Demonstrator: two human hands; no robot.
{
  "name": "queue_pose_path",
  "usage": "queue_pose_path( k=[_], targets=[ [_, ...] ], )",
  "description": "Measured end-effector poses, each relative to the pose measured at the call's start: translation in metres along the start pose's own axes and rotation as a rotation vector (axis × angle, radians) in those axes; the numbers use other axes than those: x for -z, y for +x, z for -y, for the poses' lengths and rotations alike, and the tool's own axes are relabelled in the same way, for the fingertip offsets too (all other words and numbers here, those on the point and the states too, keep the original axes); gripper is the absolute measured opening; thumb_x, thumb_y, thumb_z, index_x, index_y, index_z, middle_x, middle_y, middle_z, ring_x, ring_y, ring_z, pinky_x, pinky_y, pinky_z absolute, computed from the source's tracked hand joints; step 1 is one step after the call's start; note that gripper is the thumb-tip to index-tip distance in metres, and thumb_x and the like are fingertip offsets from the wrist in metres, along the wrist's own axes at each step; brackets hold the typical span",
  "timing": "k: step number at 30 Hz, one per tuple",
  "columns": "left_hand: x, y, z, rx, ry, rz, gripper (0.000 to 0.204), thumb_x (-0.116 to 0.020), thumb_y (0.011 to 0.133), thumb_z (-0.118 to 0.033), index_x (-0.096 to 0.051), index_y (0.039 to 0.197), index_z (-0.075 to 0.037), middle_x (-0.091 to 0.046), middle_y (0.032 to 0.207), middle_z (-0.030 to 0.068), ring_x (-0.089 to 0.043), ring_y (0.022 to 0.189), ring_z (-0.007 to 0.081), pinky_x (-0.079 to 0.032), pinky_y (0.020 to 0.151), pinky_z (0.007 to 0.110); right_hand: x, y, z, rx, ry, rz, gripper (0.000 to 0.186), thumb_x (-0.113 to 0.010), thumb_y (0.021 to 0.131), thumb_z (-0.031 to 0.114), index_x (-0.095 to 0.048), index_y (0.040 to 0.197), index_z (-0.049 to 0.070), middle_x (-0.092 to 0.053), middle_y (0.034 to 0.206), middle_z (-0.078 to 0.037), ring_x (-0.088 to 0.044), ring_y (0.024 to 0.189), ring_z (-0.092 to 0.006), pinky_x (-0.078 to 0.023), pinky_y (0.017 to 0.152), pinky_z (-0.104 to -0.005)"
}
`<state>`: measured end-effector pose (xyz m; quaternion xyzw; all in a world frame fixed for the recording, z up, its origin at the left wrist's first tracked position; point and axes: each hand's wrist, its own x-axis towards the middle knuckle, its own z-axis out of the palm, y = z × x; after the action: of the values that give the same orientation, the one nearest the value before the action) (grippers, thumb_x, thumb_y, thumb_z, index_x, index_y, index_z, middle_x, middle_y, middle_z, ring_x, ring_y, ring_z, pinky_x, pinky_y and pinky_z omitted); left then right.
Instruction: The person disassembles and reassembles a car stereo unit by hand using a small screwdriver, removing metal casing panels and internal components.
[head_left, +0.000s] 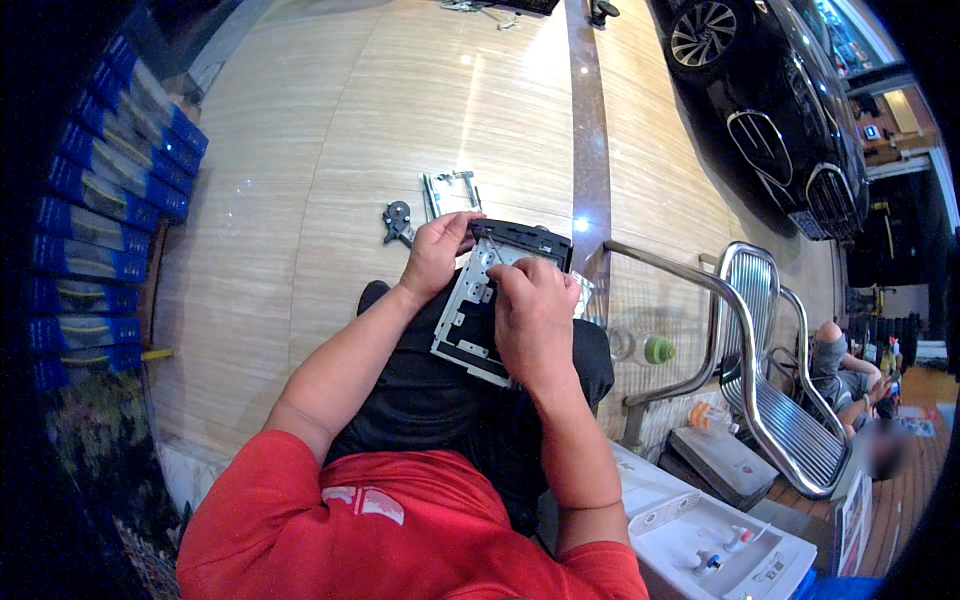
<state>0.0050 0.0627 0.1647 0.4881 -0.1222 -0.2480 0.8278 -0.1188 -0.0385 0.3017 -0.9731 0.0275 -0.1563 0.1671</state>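
Observation:
A metal-framed electronic unit with a black front panel (524, 237) rests on my lap, tilted, its silvery bracket side (458, 318) facing up. My left hand (436, 256) is closed on the panel's left corner. Over the middle of the frame, my right hand (535, 312) has its thumb and fingers pinched together. A thin dark line shows at those fingertips, but what they hold is too small to name. Beyond the unit, a silvery metal bracket frame (452, 195) lies on the floor. Beside it is a black part with a round head (398, 216).
Blue boxes (95, 235) are stacked at the left. A chrome-framed bench (760, 330) and a white water dispenser (720, 535) stand at my right, with a green-topped bottle (659, 349) nearby. A black car (775, 110) is parked far right; another person (845, 370) sits beyond the bench.

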Motion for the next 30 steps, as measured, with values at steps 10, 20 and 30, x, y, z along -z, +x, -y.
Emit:
queue_pose_path(
  k=[10,20,30],
  targets=[
    [0.001,-0.005,-0.003,-0.009,0.194,-0.106,0.043,-0.051,0.105,-0.036,-0.065,0.121,0.002,-0.07,0.102,0.006,-0.064,0.094,0.0118,-0.053,0.087,0.028,0.001,-0.001,0.0,0.031,-0.041,0.002,0.022,-0.063,0.083,0.002,-0.069,0.102,0.012,-0.062,0.099,-0.008,-0.06,0.097,-0.0282,-0.04,0.089,-0.045],
    [0.002,0.001,0.005,-0.19,0.49,-0.093,0.049,-0.051,0.104,-0.042,-0.066,0.115,0.003,-0.071,0.093,0.0116,-0.065,0.091,0.0164,-0.051,0.083,0.031,0.004,0.005,0.003,0.101,-0.146,0.071,0.019,-0.059,0.083,0.01,-0.068,0.1,0.011,-0.061,0.094,-0.008,-0.06,0.094,-0.0265,-0.04,0.092,-0.0494],
    [-0.002,0.001,0.002,-0.184,0.562,-0.129,0.05,-0.049,0.104,-0.045,-0.067,0.113,0.002,-0.071,0.094,0.0161,-0.067,0.091,0.0211,-0.051,0.083,0.034,0.006,0.004,0.003,0.084,-0.154,0.054,0.02,-0.062,0.082,0.007,-0.07,0.1,0.01,-0.062,0.095,-0.008,-0.06,0.094,-0.0262,-0.04,0.089,-0.0452]
  ],
)
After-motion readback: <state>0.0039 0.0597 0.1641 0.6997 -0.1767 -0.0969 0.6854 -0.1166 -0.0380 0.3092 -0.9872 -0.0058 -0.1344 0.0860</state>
